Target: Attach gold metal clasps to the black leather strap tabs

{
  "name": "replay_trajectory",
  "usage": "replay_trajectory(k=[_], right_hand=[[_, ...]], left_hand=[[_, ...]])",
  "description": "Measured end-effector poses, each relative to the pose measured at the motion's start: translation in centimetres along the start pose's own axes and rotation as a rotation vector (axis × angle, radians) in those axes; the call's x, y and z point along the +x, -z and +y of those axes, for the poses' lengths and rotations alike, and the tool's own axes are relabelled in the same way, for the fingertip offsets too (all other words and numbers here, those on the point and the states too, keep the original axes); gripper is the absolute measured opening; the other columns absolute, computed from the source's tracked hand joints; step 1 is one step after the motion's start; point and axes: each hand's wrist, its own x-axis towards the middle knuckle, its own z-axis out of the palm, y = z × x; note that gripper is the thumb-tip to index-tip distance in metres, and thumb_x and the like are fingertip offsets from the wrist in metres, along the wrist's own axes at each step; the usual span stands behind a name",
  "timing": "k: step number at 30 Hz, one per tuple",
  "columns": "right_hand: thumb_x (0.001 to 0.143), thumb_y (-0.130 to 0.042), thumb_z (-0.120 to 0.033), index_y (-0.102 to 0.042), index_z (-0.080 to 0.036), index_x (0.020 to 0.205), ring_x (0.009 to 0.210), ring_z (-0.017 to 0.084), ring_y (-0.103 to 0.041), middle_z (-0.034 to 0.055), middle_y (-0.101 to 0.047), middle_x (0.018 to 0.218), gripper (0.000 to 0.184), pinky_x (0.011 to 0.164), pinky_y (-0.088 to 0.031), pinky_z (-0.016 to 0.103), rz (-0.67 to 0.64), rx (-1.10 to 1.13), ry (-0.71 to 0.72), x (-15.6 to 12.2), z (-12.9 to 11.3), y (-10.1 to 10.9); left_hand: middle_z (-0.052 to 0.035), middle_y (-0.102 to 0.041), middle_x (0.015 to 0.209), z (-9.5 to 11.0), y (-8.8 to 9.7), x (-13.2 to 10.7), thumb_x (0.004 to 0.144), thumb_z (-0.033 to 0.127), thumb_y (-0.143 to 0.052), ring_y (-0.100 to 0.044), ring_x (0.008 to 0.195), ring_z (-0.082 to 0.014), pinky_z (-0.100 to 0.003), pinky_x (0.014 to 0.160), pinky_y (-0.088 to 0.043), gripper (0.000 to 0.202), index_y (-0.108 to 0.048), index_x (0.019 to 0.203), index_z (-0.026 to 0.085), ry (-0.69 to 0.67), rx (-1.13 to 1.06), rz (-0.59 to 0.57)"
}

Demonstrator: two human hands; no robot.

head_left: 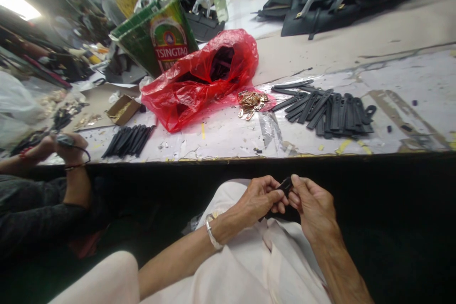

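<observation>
My left hand (pixel 258 199) and my right hand (pixel 313 209) pinch a small black strap piece (pixel 285 185) between their fingertips, above my pale lap. Most of the piece is hidden by my fingers. Beyond the table's front edge (pixel 249 157) lies a heap of black leather-like straps (pixel 329 116). A smaller bundle of black straps (pixel 128 140) lies to the left of it. Between them sits a little pile of gold metal fittings (pixel 250 104). All of these lie well beyond my hands' reach in this view.
A red plastic bag (pixel 199 80) and a green Tsingtao beer carton (pixel 158 35) stand on the table. Black handbags (pixel 338 4) lie at the far right. At the left, a co-worker's hands (pixel 67 147) hold something dark at the table edge. A small cardboard box (pixel 123 109) sits nearby.
</observation>
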Motion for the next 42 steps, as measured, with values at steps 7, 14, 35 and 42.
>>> replay_trajectory(k=[7, 14, 35, 42], right_hand=[[0.063, -0.086, -0.051, -0.056, -0.015, 0.058, 0.039, 0.006, -0.037, -0.0061, -0.042, 0.044, 0.047, 0.037, -0.029, 0.016, -0.026, -0.007, 0.025, 0.0, 0.1, 0.0], [0.066, -0.084, -0.05, -0.055, -0.016, 0.058, 0.042, 0.006, -0.037, -0.006, -0.043, 0.047, 0.046, 0.039, -0.03, 0.016, -0.007, 0.001, 0.076, 0.1, 0.1, 0.0], [0.052, -0.088, -0.056, -0.059, -0.016, 0.06, 0.042, 0.009, -0.047, -0.0038, -0.05, 0.049, 0.05, 0.039, -0.039, 0.018, 0.07, -0.114, -0.041, 0.5, 0.6, 0.7], [0.05, -0.089, -0.054, -0.057, -0.015, 0.054, 0.038, 0.006, -0.04, -0.0051, -0.044, 0.044, 0.051, 0.036, -0.032, 0.017, -0.002, -0.06, -0.053, 0.1, -0.1, 0.0]], left_hand=[[-0.0014, -0.061, 0.066, 0.1, 0.0, 0.0, 0.074, 0.046, -0.072, -0.051, 0.051, -0.0057, -0.019, 0.052, -0.038, 0.039, -0.051, 0.077, 0.014, -0.071, 0.045, 0.021], [-0.0004, -0.059, 0.065, -0.4, 0.0, 0.5, 0.08, 0.045, -0.066, -0.049, 0.051, -0.006, -0.019, 0.051, -0.037, 0.034, -0.053, 0.077, 0.014, -0.193, 0.209, 0.069], [-0.005, -0.065, 0.062, 1.8, 0.0, 1.2, 0.06, 0.058, -0.079, -0.06, 0.051, -0.0094, -0.019, 0.052, -0.046, 0.053, -0.064, 0.072, 0.008, 0.105, 0.069, -0.047], [-0.0036, -0.063, 0.061, 2.0, -0.1, 1.0, 0.064, 0.05, -0.075, -0.057, 0.049, -0.008, -0.018, 0.048, -0.041, 0.043, -0.061, 0.071, 0.01, 0.07, 0.127, 0.003]])
